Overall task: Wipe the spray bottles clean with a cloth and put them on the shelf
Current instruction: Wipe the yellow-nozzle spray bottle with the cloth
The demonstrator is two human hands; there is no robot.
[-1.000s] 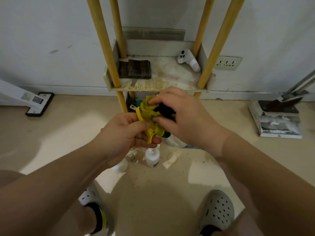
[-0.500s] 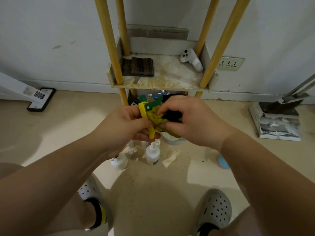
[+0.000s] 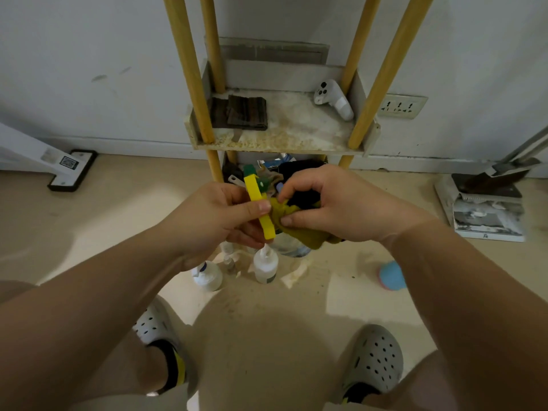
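Left hand: fingers grip the spray bottle's yellow trigger, held above the floor.
Right hand: fingers pinch the yellow cloth against it.
Technique: steady the head, rub around the nozzle.
Shelf: ahead.

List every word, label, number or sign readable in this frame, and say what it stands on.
No text can be read here.
QR-style sticker on the black base by the left wall: a code pattern, no legible characters.
Label on the white bottle on the floor: too blurred.
Printed sheet at right: too small and blurred.
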